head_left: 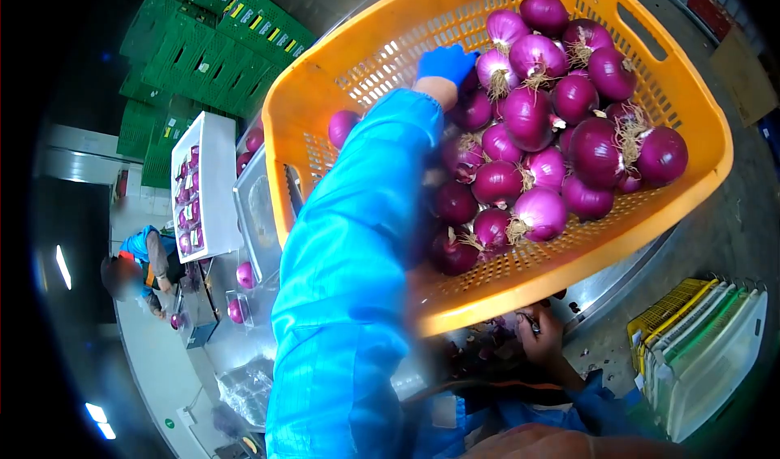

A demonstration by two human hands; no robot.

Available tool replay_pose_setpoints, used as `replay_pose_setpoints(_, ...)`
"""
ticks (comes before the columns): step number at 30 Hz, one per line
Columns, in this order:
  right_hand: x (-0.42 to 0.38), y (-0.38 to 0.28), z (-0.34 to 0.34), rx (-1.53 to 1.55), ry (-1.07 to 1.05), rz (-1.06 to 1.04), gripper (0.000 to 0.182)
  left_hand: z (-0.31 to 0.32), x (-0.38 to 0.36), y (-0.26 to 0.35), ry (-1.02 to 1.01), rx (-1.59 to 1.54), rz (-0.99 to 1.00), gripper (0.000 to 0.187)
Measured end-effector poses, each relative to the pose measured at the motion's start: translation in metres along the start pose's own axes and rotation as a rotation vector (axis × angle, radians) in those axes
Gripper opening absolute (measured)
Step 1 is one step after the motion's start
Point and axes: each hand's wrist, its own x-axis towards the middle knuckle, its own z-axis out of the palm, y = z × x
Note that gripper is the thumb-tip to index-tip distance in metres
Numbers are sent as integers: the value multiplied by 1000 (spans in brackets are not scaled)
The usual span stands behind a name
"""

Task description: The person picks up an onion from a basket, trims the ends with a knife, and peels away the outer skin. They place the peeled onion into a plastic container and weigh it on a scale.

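Note:
My left hand [448, 66], in a blue glove and a bright blue sleeve, reaches into an orange basket [707, 134]. Its fingers stretch toward the edge of a heap of red onions [528, 119], and no onion shows in its grasp. Roots and dry tops are still on many of the onions. One single onion [342, 127] lies apart on the basket's left side. Below the near rim, my bare right hand [541, 335] is closed around a small metal tool, apparently a knife [532, 323]. The basket partly hides the peel scraps beside it.
Green crates [219, 45] are stacked at the back left. A white box [213, 207] holds packed onions. Onions and clear plastic [248, 386] lie on the metal table. A co-worker [146, 264] stands farther off. Upright crates [707, 345] stand at the lower right.

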Motion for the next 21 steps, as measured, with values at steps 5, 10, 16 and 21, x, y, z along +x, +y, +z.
replay_pose_setpoints(5, -10, -12, -8, 72, 30, 35, 16, -21, -54, -29, 172, -343, 3, 68)
replay_pose_setpoints(10, 6, -59, -34, 60, 139, -80, 15, -128, -158, 0, -29, -1211, -136, 80)
replay_pose_setpoints(16, 29, -155, -62, -129, 341, -589, 37, -185, -290, 57, -171, -1666, 90, 75)
replay_pose_setpoints(21, 8, -180, -61, -437, 427, -794, 44, -187, -366, 97, -202, -1641, 111, 78)
